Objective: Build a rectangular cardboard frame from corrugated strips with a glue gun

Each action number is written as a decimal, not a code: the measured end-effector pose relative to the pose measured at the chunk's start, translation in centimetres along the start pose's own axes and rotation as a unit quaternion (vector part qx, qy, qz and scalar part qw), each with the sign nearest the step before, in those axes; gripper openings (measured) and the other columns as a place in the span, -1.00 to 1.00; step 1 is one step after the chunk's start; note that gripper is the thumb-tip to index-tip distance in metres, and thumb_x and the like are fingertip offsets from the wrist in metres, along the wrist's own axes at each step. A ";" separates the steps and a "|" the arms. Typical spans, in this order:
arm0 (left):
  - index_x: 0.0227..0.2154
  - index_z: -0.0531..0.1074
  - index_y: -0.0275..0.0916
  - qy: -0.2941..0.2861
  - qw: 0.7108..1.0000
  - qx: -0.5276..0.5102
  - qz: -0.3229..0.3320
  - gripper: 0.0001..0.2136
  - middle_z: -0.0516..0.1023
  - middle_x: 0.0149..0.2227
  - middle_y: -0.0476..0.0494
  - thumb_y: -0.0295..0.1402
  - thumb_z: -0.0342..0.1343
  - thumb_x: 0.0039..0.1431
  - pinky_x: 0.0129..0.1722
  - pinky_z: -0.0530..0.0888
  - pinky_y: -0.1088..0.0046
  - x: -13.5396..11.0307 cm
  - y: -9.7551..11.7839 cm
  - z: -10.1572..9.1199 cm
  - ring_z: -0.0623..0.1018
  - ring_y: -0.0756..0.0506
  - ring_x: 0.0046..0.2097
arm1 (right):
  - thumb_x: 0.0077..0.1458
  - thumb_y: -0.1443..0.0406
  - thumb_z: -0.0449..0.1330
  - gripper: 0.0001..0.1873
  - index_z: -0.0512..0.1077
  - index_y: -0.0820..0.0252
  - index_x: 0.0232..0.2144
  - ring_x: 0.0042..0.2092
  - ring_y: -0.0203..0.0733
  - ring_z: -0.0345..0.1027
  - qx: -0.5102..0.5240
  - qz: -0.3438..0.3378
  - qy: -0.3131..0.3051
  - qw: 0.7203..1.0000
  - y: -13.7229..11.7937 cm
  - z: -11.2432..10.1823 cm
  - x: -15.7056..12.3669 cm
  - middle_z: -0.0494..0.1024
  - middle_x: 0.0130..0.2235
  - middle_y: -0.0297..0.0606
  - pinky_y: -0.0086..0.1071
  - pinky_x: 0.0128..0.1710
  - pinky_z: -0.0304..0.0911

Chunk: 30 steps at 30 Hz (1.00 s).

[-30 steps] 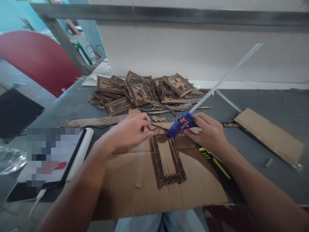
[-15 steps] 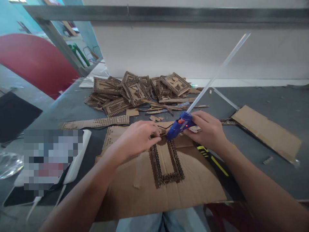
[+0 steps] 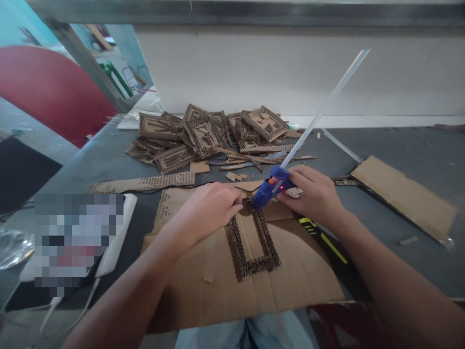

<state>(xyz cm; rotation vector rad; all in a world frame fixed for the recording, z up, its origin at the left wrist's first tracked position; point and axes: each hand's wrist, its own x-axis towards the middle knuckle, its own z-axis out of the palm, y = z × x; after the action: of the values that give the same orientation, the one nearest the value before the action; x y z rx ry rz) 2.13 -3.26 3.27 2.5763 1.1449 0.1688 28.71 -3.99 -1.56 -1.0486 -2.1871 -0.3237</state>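
Observation:
My right hand is closed round a blue hot glue gun whose red light is on. A long clear glue stick juts from its back, up and to the right. The nozzle points down-left at the far end of a cardboard frame of corrugated strips lying on a flat cardboard sheet. My left hand is curled, its fingertips pinched at the frame's far left corner, right beside the nozzle. What the fingers pinch is hidden.
A heap of finished cardboard frames lies at the back. A long corrugated strip lies to the left, a cardboard piece to the right, a tablet near left. A black and yellow tool lies under my right wrist.
My left hand slid right and toward the frame's far corner, closing tighter beside the nozzle. The glue gun stayed almost in place, and the view shifted slightly.

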 end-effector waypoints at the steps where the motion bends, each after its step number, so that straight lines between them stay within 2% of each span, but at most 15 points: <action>1: -0.32 0.60 -0.22 0.001 1.000 0.004 0.001 -0.89 0.66 -0.30 -0.15 -0.42 0.16 0.25 -0.14 0.48 0.37 -0.1 0.0 0.0 0.63 -0.16 -0.20 | 0.08 0.36 0.25 -0.76 0.46 0.12 -0.15 -0.21 -0.08 0.51 0.001 0.001 0.000 1.000 0.0 0.0 0.0 0.61 -0.22 -0.19 -0.29 -0.24 0.40; 7: -0.23 0.61 -0.20 0.021 1.000 0.006 0.019 -0.88 0.67 -0.24 -0.16 -0.41 0.17 0.25 -0.07 0.51 0.33 -0.2 0.1 0.2 0.63 -0.18 -0.11 | 0.09 0.35 0.24 -0.76 0.46 0.11 -0.14 -0.22 -0.09 0.51 0.004 0.005 -0.005 1.000 0.0 0.0 0.0 0.61 -0.22 -0.20 -0.29 -0.24 0.40; 16: -0.35 0.61 -0.23 0.023 1.000 0.005 0.019 -0.87 0.65 -0.30 -0.17 -0.36 0.19 0.27 -0.06 0.51 0.32 0.1 -0.1 0.5 0.63 -0.17 -0.13 | 0.08 0.36 0.25 -0.72 0.48 0.11 -0.11 -0.21 -0.07 0.52 0.010 0.010 -0.004 1.000 -0.3 0.0 0.1 0.61 -0.22 -0.19 -0.27 -0.23 0.42; 30: -0.35 0.58 -0.24 0.023 0.999 -0.007 0.022 -0.87 0.65 -0.31 -0.19 -0.38 0.16 0.30 -0.10 0.51 0.34 0.3 -0.6 1.1 0.65 -0.17 -0.17 | 0.11 0.33 0.23 -0.75 0.46 0.10 -0.11 -0.21 -0.08 0.51 0.006 0.011 -0.011 1.000 -0.1 -0.1 0.1 0.61 -0.21 -0.19 -0.28 -0.24 0.40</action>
<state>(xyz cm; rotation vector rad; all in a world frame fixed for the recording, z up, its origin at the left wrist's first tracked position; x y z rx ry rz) 2.11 -2.93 2.05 2.5984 1.1004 0.2454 28.65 -4.10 -1.39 -1.0743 -2.1935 -0.2892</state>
